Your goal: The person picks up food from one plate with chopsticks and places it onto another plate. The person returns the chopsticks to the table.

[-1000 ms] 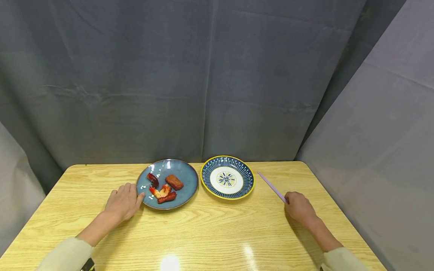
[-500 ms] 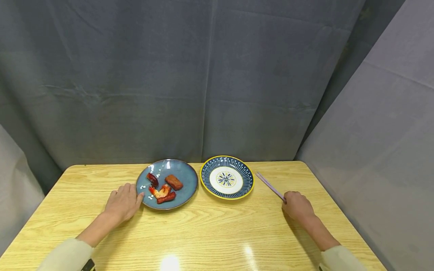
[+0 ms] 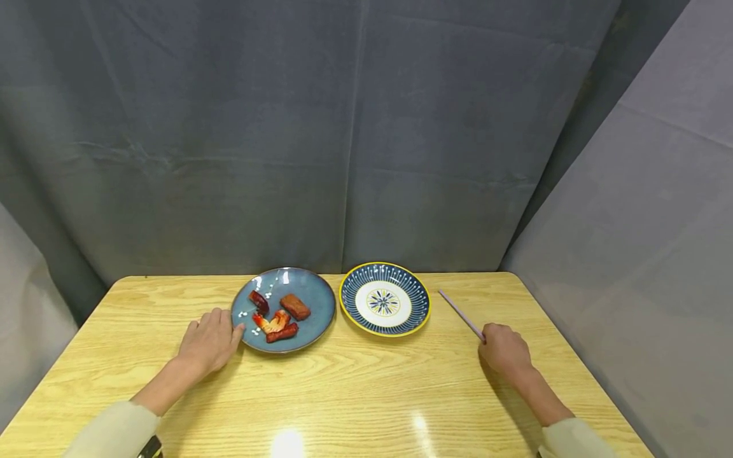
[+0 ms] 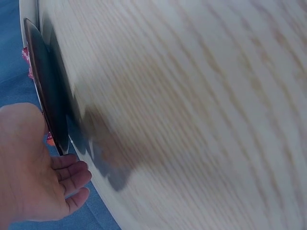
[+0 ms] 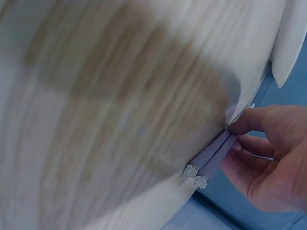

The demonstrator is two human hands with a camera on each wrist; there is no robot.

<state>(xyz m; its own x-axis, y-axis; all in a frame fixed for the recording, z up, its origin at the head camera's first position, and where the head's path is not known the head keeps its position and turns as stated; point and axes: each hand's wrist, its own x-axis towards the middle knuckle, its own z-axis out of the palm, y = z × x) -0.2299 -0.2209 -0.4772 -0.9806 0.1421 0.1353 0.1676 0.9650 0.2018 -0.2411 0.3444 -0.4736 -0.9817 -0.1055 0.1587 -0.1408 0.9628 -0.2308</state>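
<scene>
In the head view my left hand point(image 3: 209, 342) grips the left rim of a blue-grey plate point(image 3: 317, 324). Its thumb lies at the rim's upper side, while the fingers point(image 4: 74, 179) bend at the underside in the left wrist view. On that plate are a brown block of food point(image 3: 295, 306), a red-and-cream piece point(image 3: 277, 322) and two dark red pieces. A pair of light purple chopsticks point(image 3: 462, 316) is pinched in my right hand point(image 3: 505, 350), slanting towards the back left. Silver patterned ends point(image 5: 195, 176) show in the right wrist view.
Between the hands, a dish with a yellow rim and blue pattern point(image 3: 384, 301) stands close to the blue-grey plate's right side. Both stand towards the back of a wooden table point(image 3: 355, 394). Grey curtains point(image 3: 258, 140) hang behind and on both sides.
The chopsticks' far tips, slightly spread half a second ago, now line up as one and point a little further right. The left hand and both dishes keep their places.
</scene>
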